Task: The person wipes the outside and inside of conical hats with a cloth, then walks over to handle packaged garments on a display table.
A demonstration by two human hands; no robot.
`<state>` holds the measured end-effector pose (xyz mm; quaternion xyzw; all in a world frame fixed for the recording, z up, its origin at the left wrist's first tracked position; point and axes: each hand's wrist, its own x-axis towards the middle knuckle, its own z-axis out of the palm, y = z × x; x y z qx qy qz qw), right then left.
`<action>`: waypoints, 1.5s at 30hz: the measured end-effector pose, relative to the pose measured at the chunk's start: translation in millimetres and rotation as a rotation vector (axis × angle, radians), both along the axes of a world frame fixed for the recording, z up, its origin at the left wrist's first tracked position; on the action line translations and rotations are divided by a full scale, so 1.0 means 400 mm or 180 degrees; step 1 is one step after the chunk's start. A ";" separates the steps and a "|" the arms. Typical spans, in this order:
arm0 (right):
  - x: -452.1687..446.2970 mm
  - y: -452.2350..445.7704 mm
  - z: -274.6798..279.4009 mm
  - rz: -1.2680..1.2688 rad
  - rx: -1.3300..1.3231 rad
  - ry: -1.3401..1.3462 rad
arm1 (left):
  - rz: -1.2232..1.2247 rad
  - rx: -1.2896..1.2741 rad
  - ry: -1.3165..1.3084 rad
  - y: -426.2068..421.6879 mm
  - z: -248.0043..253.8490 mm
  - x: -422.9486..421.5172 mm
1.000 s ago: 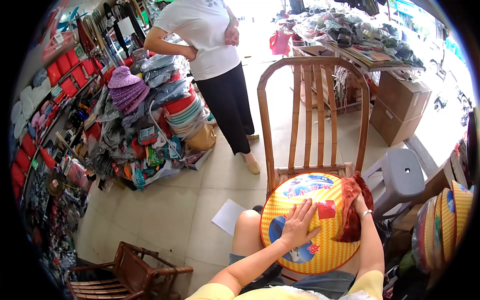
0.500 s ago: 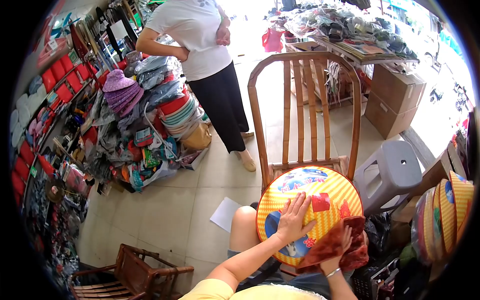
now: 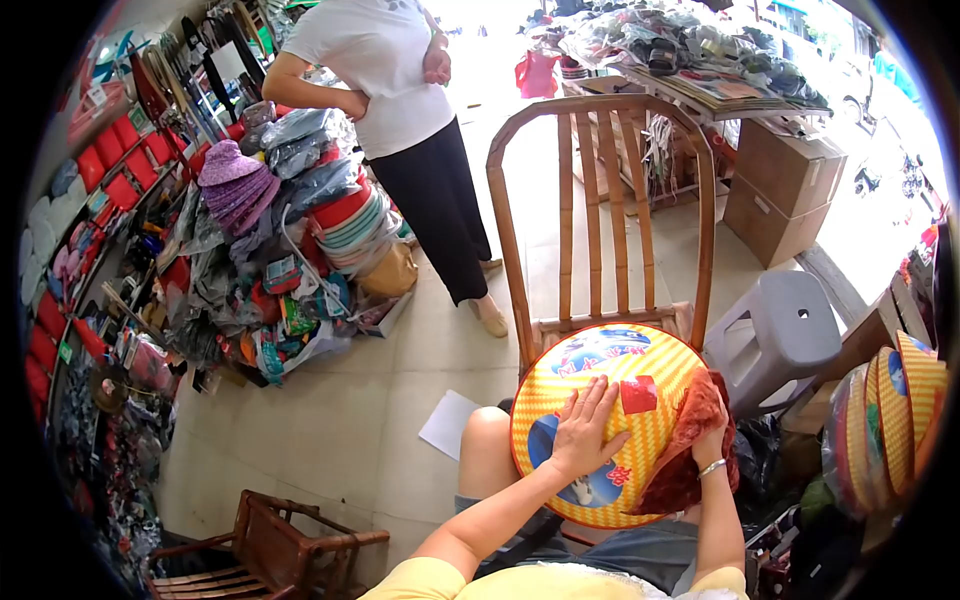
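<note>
A round yellow woven hat [image 3: 660, 430] with blue pictures and a red patch rests over my lap, its far side at the chair seat. My left hand [image 3: 588, 430] lies flat on it, fingers spread. On the right side of the hat, my right hand [image 3: 712, 430], with a bracelet at the wrist, is on a dark red cloth [image 3: 675, 465], which drapes over the hat's right edge. The fingers of that hand are partly hidden by the cloth's folds.
A bamboo chair [image 3: 500, 200] stands ahead, a grey stool [image 3: 795, 325] to its right. Stacked woven hats [image 3: 895, 415] are at far right. A person [image 3: 400, 100] stands beside piled goods [image 3: 290, 260]. A small wooden chair [image 3: 280, 540] is at lower left.
The cloth and my right hand went down to the hat's lower right edge, then back up along its right side. My left hand stays on the hat. The view has shifted slightly.
</note>
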<state>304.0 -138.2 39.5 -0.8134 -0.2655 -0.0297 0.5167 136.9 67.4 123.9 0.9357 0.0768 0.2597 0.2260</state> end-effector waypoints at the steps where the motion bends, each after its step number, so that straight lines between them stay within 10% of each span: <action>1: -0.011 -0.018 -0.018 -0.0196 0.0159 0.0055 | 0.0003 -0.0024 0.0002 0.000 0.000 -0.001; 13: -0.336 0.111 0.132 0.0185 -0.2454 -0.2221 | -0.0048 -0.0002 0.0008 0.015 -0.025 -0.003; 20: -0.163 0.138 0.231 0.0528 -0.1036 -0.1428 | -0.0053 -0.0100 0.0105 0.024 -0.052 -0.050; 28: -0.270 0.087 0.151 0.0067 -0.1726 -0.1305 | 0.0228 -0.0267 0.0182 0.081 -0.113 -0.133; 39: -0.355 0.169 0.154 0.2482 -0.2257 -0.2365 | 0.0418 -0.0857 0.0017 0.132 -0.193 -0.184; 43: -0.258 0.258 0.268 0.1576 -0.1704 -0.2447 | 0.0213 -0.1108 -0.0169 0.157 -0.244 -0.195; 45: -0.239 0.288 0.311 0.1198 -0.1677 -0.2435 | -0.0037 -0.2727 -0.0623 0.155 -0.277 -0.192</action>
